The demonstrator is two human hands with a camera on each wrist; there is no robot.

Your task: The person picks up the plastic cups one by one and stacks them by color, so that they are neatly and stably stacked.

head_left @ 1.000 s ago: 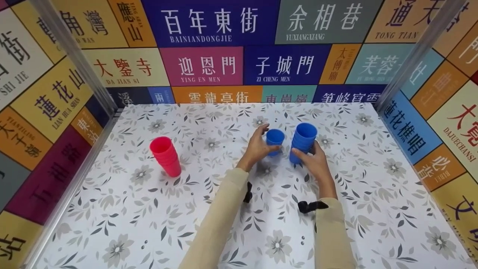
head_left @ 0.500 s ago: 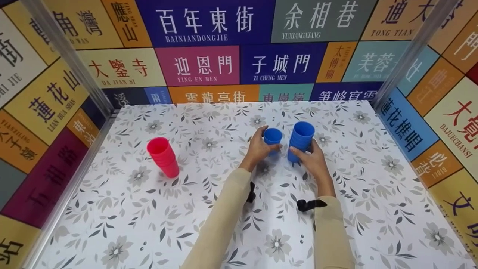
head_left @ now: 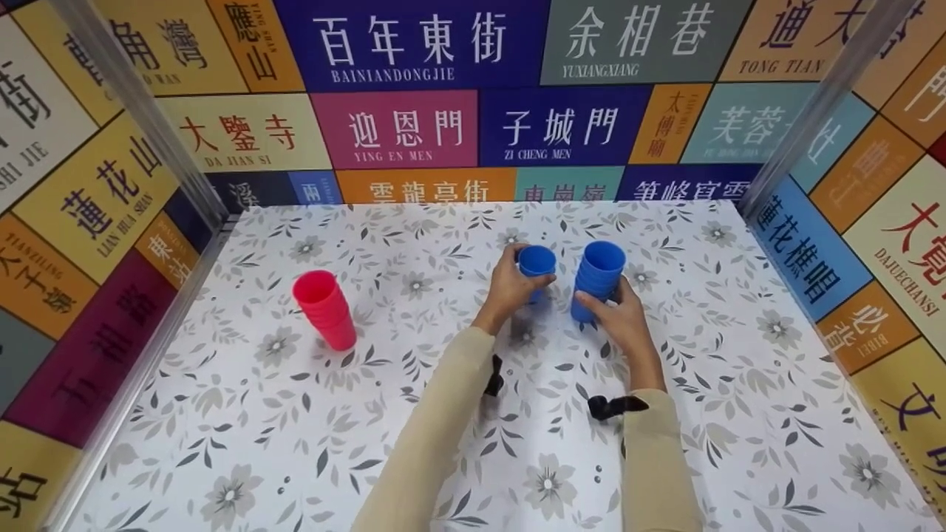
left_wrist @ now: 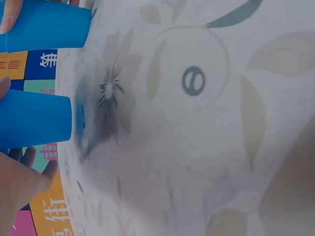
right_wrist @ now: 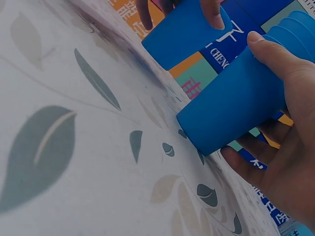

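A single blue cup (head_left: 538,263) is held upright in my left hand (head_left: 507,287), thumb on the near side and fingers behind it. Its base hangs just above the table, over a faint shadow, as the left wrist view shows with the same cup (left_wrist: 37,119). To its right, my right hand (head_left: 627,316) grips a stack of nested blue cups (head_left: 597,277) low on its side. In the right wrist view that stack (right_wrist: 236,96) stands at the table surface, with several rims showing at its top. The lone cup and the stack are apart.
A stack of red cups (head_left: 325,310) stands on the left part of the table. The table (head_left: 295,428) wears a white cloth with grey flowers and leaves. Panels with printed signs (head_left: 399,129) wall in its back and sides, with clear posts at the corners.
My left hand has raised the single blue cup off the table and shifted it slightly left, away from the stack. The right hand and its stack stay in place.
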